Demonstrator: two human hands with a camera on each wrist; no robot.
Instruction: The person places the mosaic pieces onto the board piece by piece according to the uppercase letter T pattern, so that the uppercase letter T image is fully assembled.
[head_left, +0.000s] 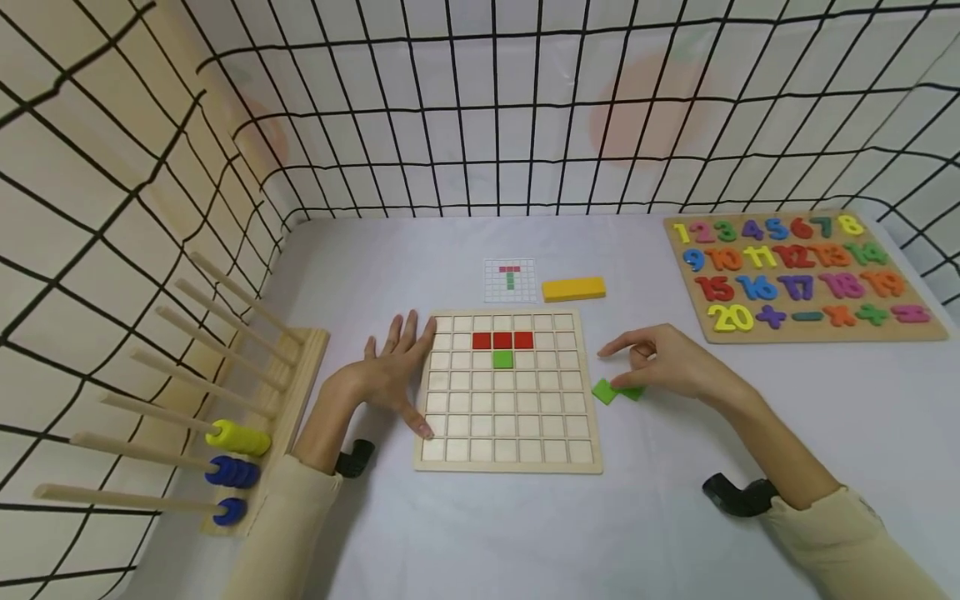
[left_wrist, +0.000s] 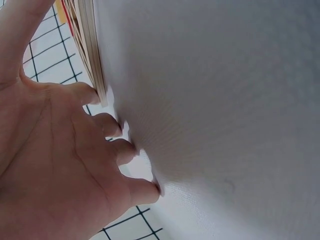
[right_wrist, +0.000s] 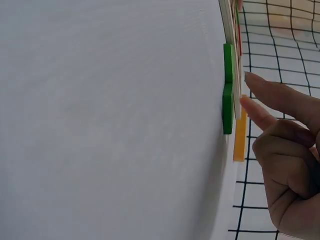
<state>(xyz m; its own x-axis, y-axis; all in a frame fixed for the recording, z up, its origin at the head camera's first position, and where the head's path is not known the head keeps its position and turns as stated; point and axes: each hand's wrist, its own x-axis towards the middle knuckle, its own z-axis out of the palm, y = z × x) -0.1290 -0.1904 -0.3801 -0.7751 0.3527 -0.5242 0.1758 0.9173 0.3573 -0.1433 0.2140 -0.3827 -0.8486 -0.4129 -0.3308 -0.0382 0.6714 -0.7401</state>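
Perhaps scant room, board (head_left: 504, 427) to tiles (head_left: 604, 392)

Left forearm (head_left: 328, 427) is angled in from lower left; left grip (head_left: 386, 375) is laid palm down, fingers (head_left: 408, 331) fanned, thumb (head_left: 415, 418) stretched out to the side. Right forearm (head_left: 780, 446) is angled in from lower right, right grip (head_left: 663, 362) turned inward. Right index (head_left: 626, 340) is extended, thumb held apart from it; remaining fingers (right_wrist: 285, 160) are curled in. Both wrists are left bare past the sleeve cuffs (head_left: 806, 508).
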